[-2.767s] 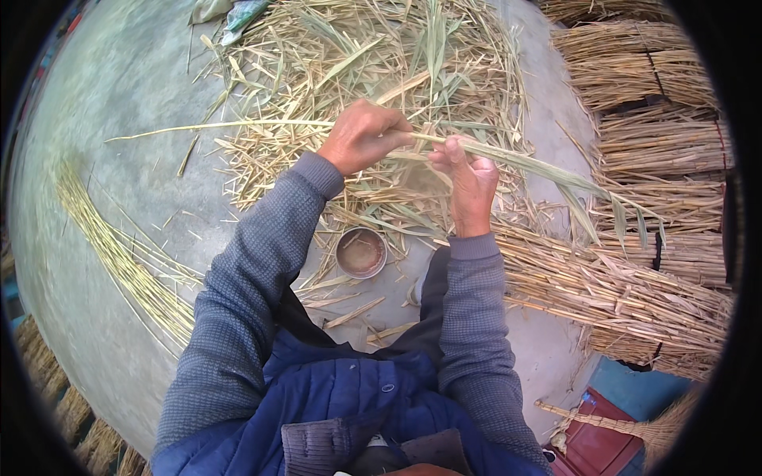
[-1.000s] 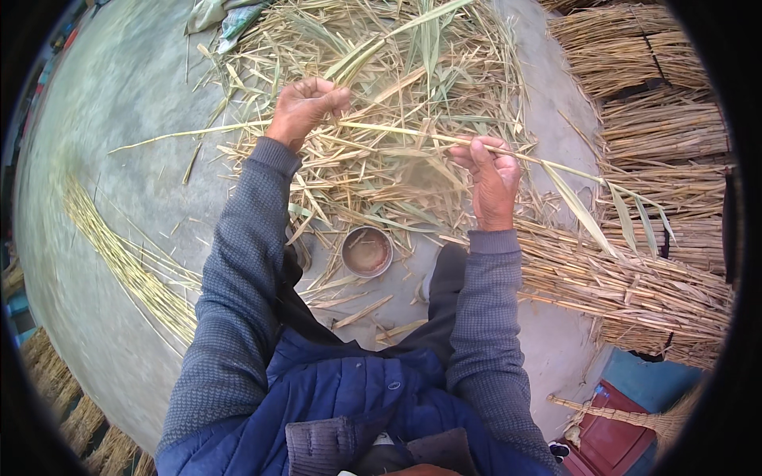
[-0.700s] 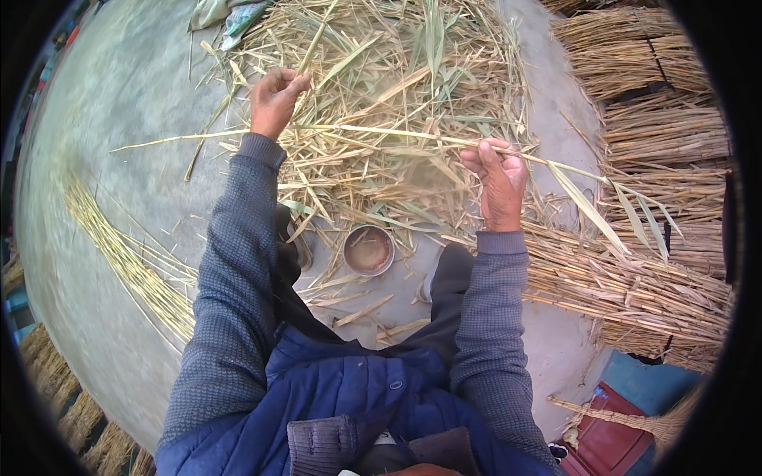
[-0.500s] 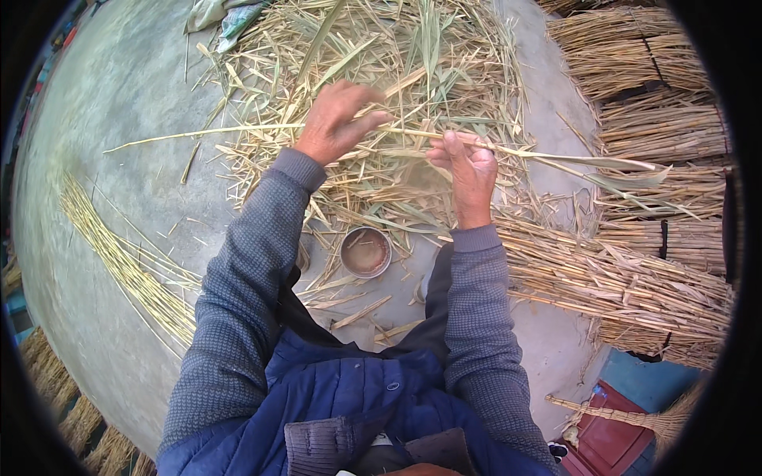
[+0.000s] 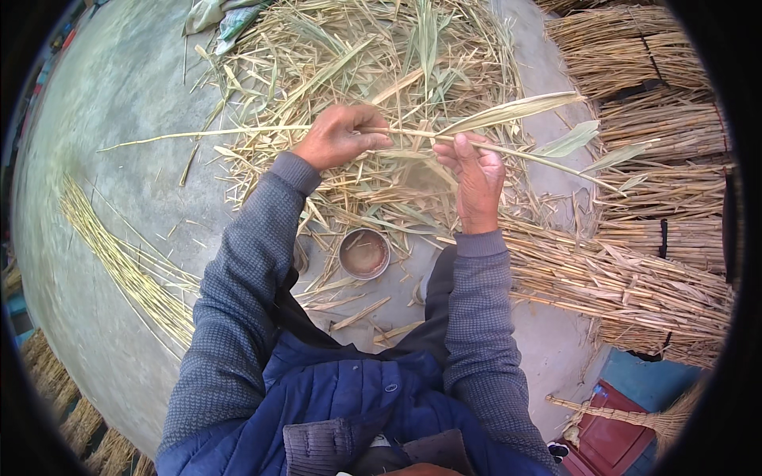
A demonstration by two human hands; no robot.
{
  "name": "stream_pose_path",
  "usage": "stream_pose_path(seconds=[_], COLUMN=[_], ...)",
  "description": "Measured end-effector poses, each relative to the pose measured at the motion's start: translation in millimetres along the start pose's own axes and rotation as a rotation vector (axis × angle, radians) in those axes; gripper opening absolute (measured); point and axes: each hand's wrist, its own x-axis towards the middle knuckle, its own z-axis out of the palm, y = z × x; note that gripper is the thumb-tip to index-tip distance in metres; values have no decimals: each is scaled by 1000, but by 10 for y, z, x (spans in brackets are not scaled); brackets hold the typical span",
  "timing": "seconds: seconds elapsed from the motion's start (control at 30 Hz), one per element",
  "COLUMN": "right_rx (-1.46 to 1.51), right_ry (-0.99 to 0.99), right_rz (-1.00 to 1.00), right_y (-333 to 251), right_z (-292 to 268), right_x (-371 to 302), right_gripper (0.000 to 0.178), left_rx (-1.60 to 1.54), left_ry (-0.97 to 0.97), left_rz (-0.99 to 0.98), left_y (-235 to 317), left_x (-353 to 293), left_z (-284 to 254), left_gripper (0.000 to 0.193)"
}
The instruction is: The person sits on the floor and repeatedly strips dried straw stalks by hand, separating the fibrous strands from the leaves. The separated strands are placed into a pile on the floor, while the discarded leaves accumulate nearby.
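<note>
A long thin dried stalk (image 5: 206, 132) runs across in front of me, its bare thin end to the left and several pale leaves (image 5: 512, 112) fanning out at its right part. My left hand (image 5: 341, 137) is closed round the middle of the stalk, thumb and fingers pinching it. A short way to the right, my right hand (image 5: 475, 174) pinches the same stalk between thumb and fingers, close to where the leaves branch off. Beneath both hands spreads a heap of stripped leaves and husks (image 5: 333, 186).
A small round bowl (image 5: 364, 254) sits between my feet. To the left lies a sheaf of thin bare stalks (image 5: 131, 266). On the right are a loose bundle of leafy stalks (image 5: 619, 274) and stacked tied bundles (image 5: 667, 131). A broom (image 5: 627, 414) rests by a dark red object (image 5: 611, 436).
My left hand, open-fingered before, now grips the stalk. The leaves at the stalk's right part have spread apart and the stalk has shifted slightly.
</note>
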Motion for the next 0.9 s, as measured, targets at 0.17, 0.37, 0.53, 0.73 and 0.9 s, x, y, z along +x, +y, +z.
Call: stream_pose_path(seconds=[0.17,0.37,0.53,0.73,0.9], right_rx=[-3,-4,19,9,-3], right_ry=[-32,36,56,74,79], right_rz=[26,84,80,99,97], right_y=[25,70,98,108,95], right_z=[72,-9,-91,-101,-123], right_x=[-52,-61,-22,26,34], right_gripper=[27,26,28,29,29], left_rx=[-109,-414,790,193,-68], left_ry=[77,268,417,5,103], left_rz=[-69,-25,67,99,-30], left_y=[102,-6,-142,-226,-199], left_x=[73,160,109,102,90], left_z=[261,63,-124,-16,125], left_gripper=[21,16,27,28,20])
